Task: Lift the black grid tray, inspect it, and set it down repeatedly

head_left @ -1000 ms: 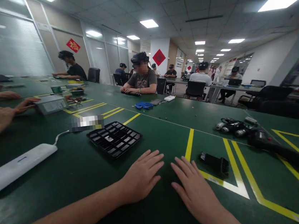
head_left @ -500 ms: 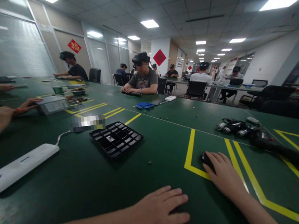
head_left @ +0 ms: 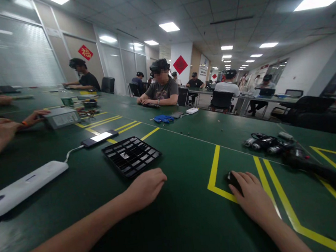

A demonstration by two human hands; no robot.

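Note:
My right hand (head_left: pixel 253 193) lies curled over a black computer mouse (head_left: pixel 232 180) inside the yellow-taped area, its palm side hidden. Reaching out over the table, my left hand (head_left: pixel 147 187) is closed, with the fingertips pinched together and pointing down. Whatever they may hold is too small or hidden to make out. Just beyond this hand rests a black ribbed plastic panel (head_left: pixel 142 155), tilted slightly, with a small metal piece (head_left: pixel 124 155) on it.
A white power strip (head_left: pixel 40 179) with a cable leads to a phone (head_left: pixel 91 141) with a lit screen. At right lie black-and-silver cylindrical parts (head_left: pixel 274 149) and a long black object (head_left: pixel 328 174). Blue gloves (head_left: pixel 163 119) and a seated person (head_left: pixel 162 88) are farther back. Co-workers' hands touch a metal box (head_left: pixel 62 117).
My left hand has moved forward and left, from spread fingers to a closed pinch. A small metal bit near the panel is now out of sight there. My right hand stays put.

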